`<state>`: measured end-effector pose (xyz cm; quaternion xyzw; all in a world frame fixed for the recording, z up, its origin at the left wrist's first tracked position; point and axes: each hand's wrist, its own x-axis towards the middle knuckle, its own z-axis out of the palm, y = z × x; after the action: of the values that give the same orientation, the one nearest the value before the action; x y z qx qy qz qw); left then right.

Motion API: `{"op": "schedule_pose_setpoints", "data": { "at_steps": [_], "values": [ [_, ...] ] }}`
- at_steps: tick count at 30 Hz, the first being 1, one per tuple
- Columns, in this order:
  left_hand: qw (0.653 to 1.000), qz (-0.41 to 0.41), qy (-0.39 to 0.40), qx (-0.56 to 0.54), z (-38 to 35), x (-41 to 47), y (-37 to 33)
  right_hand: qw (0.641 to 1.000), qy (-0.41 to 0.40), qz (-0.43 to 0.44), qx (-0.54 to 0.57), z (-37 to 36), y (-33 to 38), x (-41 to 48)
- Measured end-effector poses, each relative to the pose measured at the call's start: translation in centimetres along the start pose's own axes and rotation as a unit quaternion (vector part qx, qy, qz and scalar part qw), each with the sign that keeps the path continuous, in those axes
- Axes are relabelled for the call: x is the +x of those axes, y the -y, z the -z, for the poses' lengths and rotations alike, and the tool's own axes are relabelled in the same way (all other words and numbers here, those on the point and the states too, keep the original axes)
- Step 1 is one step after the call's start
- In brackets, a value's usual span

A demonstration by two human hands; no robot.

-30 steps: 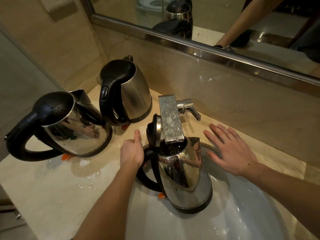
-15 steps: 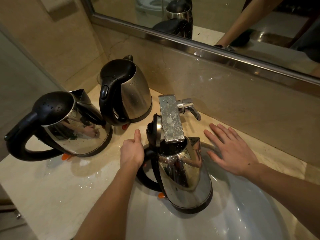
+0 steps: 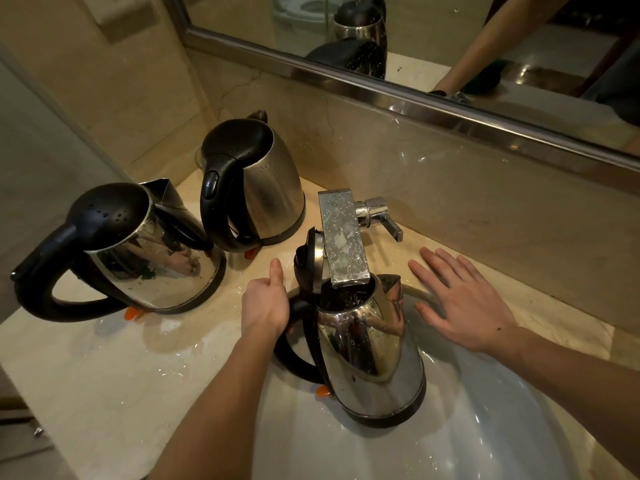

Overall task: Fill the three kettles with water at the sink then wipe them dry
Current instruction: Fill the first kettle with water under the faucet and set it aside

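Note:
A steel kettle (image 3: 374, 362) with its black lid flipped up stands in the white sink basin (image 3: 485, 427), its mouth right under the square chrome faucet spout (image 3: 343, 237). My left hand (image 3: 265, 301) grips this kettle's black handle. My right hand (image 3: 460, 299) rests flat with straight fingers on the counter at the basin's rim, to the right of the kettle. Two more steel kettles with shut black lids stand on the counter: one at the left (image 3: 138, 258), one at the back (image 3: 263, 188). Both carry water drops.
The beige stone counter (image 3: 104, 375) is wet around the kettles. The faucet lever (image 3: 384, 216) juts right, just behind my right hand. A mirror (image 3: 415, 36) with a metal frame runs along the back wall. A wall closes off the left side.

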<state>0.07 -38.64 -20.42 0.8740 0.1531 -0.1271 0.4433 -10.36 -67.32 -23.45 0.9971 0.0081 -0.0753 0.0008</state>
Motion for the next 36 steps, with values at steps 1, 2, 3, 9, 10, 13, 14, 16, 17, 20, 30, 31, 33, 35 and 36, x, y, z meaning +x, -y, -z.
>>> {"op": "schedule_pose_setpoints", "data": {
  "at_steps": [1, 2, 3, 9, 10, 13, 14, 16, 17, 20, 30, 31, 33, 35, 36],
  "values": [
    [1.000, 0.000, 0.000, 0.000, -0.01, 0.05, 0.05, 1.000, 0.001, 0.001, -0.002, -0.03, -0.02, 0.01],
    [1.000, 0.000, 0.000, 0.001, -0.02, 0.08, 0.04, 1.000, 0.003, 0.001, -0.004, -0.09, -0.06, 0.00],
    [1.000, 0.000, 0.001, 0.001, -0.03, 0.10, 0.06, 1.000, 0.003, 0.001, -0.006, -0.16, -0.07, -0.02],
    [1.000, -0.001, 0.001, 0.004, -0.10, 0.15, 0.18, 1.000, 0.006, -0.001, -0.015, -0.15, -0.05, -0.01],
    [1.000, -0.001, 0.001, 0.005, -0.10, 0.14, 0.18, 1.000, 0.007, -0.001, -0.015, -0.12, -0.03, -0.01],
    [1.000, 0.001, 0.002, 0.002, -0.13, 0.21, 0.21, 1.000, 0.006, 0.000, -0.012, -0.03, 0.02, -0.03],
    [1.000, 0.001, 0.002, 0.001, -0.12, 0.24, 0.23, 1.000, 0.007, 0.000, -0.012, -0.02, 0.02, -0.01],
    [1.000, 0.002, 0.004, -0.004, -0.12, 0.27, 0.24, 1.000, 0.007, 0.000, -0.010, -0.03, 0.01, 0.00],
    [1.000, 0.004, 0.005, -0.004, -0.11, 0.28, 0.23, 1.000, 0.006, 0.000, -0.010, -0.05, 0.03, 0.00],
    [1.000, 0.007, 0.006, -0.007, -0.12, 0.24, 0.13, 1.000, 0.006, -0.001, -0.008, -0.01, 0.04, -0.03],
    [1.000, 0.013, 0.001, -0.009, -0.09, 0.21, 0.13, 1.000, 0.010, -0.001, -0.001, 0.13, 0.10, -0.01],
    [1.000, 0.013, 0.001, -0.008, -0.09, 0.22, 0.12, 1.000, 0.009, -0.001, -0.002, 0.13, 0.10, 0.00],
    [1.000, 0.005, 0.000, -0.003, -0.03, 0.14, 0.02, 1.000, 0.009, -0.002, -0.003, 0.13, 0.12, 0.00],
    [1.000, -0.001, 0.000, 0.002, 0.01, 0.04, -0.06, 1.000, 0.010, -0.002, -0.002, 0.14, 0.13, 0.00],
    [1.000, -0.002, 0.001, 0.002, 0.01, 0.03, -0.05, 1.000, 0.010, -0.002, -0.002, 0.14, 0.13, 0.01]
  ]
}}
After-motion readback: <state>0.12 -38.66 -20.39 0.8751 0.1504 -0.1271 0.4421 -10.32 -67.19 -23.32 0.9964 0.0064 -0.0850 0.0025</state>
